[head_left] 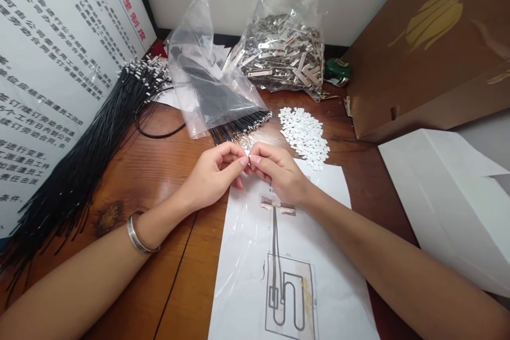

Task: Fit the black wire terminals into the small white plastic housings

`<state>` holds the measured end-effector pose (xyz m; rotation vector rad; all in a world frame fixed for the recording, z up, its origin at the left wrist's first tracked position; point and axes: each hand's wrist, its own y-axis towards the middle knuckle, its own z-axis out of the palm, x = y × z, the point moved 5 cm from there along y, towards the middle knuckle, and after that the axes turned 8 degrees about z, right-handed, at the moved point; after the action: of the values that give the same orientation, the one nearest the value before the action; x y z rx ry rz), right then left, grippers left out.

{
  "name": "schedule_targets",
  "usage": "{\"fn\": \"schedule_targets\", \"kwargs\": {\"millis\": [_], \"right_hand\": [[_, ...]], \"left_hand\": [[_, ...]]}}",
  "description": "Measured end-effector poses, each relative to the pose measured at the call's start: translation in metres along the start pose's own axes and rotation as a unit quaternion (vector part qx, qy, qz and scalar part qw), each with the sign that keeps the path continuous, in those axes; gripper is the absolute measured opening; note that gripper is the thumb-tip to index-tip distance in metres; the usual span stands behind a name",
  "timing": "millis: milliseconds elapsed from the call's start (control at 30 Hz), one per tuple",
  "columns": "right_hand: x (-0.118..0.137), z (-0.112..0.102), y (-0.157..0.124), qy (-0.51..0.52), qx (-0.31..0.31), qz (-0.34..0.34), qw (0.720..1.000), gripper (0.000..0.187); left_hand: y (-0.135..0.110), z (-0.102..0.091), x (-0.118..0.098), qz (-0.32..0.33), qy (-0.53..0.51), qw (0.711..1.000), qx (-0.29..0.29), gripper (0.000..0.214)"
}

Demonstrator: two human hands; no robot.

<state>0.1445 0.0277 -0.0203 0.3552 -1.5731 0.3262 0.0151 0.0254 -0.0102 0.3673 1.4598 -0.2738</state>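
My left hand [217, 176] and my right hand [282, 171] meet fingertip to fingertip above the top of a printed paper sheet [247, 255]. Each is closed in a pinch around something tiny, mostly hidden by the fingers, that I cannot make out. Just beyond them, black wires [239, 126] with metal-tipped ends stick out of a clear plastic bag [195, 90]. A pile of small white connector housings [305, 135] lies past my right hand.
Black wires with white ends [99, 117] lean against a printed board [43, 64] at left. Behind stand a bag of flat metal pieces [282, 53] and a green object [338, 71]. A brown box [430, 58] and white carton [442, 196] flank the right side.
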Motion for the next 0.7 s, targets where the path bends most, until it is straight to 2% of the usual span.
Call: {"fn": "schedule_targets", "kwargs": {"millis": [233,400,700], "right_hand": [[0.0019,0.0007,0.0011,-0.006,-0.006,0.016,1.000,0.024],[0.0034,-0.0001,0.0010,-0.026,-0.008,0.011,1.000,0.024],[0.0065,0.0005,0.0010,-0.047,-0.017,0.004,0.999,0.024]], "left_hand": [[-0.0013,-0.0011,-0.0030,0.032,0.084,0.996,-0.023,0.011],[-0.0031,-0.0025,-0.0027,0.056,0.144,0.988,-0.020,0.012],[-0.0034,-0.0025,-0.0038,0.062,0.169,0.983,-0.018,0.011]]}}
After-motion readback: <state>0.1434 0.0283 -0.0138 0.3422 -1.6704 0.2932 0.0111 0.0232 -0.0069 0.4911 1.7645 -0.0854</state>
